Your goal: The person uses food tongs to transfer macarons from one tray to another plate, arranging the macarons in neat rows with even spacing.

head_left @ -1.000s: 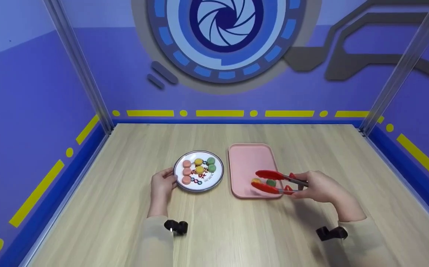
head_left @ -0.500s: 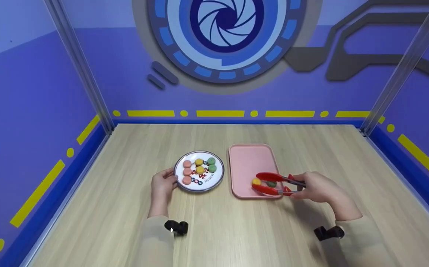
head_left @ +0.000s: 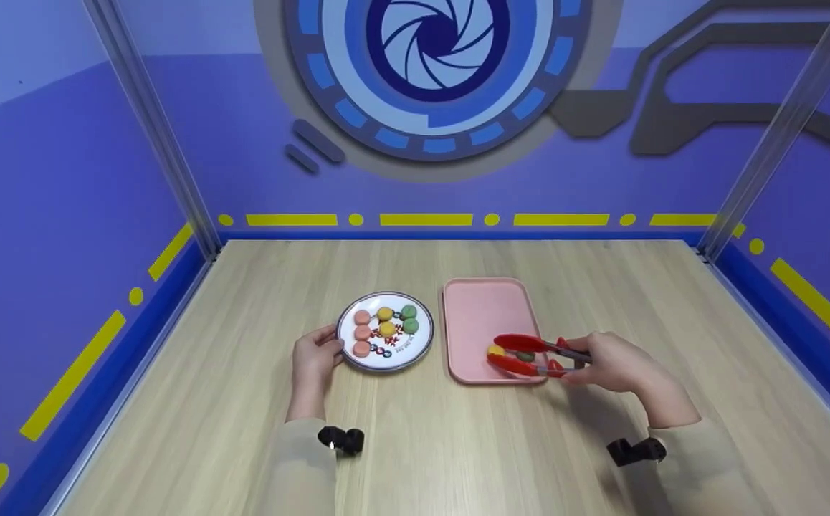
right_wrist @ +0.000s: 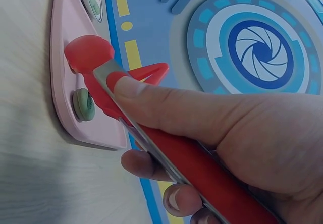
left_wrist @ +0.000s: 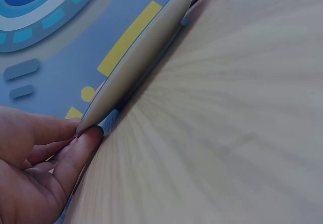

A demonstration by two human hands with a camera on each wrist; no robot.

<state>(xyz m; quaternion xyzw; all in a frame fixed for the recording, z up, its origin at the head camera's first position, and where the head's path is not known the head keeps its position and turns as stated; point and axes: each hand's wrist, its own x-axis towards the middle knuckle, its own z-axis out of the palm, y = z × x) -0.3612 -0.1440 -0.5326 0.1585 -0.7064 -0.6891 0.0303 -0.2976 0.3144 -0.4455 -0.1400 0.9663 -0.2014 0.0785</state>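
Observation:
My left hand (head_left: 315, 356) pinches the near-left rim of a round white plate (head_left: 402, 355) between thumb and fingers; the left wrist view shows the plate's edge (left_wrist: 144, 60) in that grip. Three pink macarons (head_left: 362, 332), two yellow macarons (head_left: 385, 329) and two green macarons (head_left: 410, 325) sit on it in columns. My right hand (head_left: 619, 362) holds red-tipped tongs (head_left: 519, 367) over a pink tray (head_left: 487, 304). A yellow macaron (head_left: 495, 350) lies between the tong tips; whether they touch it I cannot tell. Farther back between the tong arms, a green macaron (right_wrist: 84, 104) rests on the tray.
Plate and tray stand side by side on a wood-grain table (head_left: 415, 444), a narrow gap between them. Blue-purple walls (head_left: 429, 193) enclose the back and sides. Each wrist wears a black camera mount (head_left: 636, 451).
The right hand and tongs have shifted slightly, and the tong arms have drawn a little closer around the yellow macaron. Left hand and plate have stayed put.

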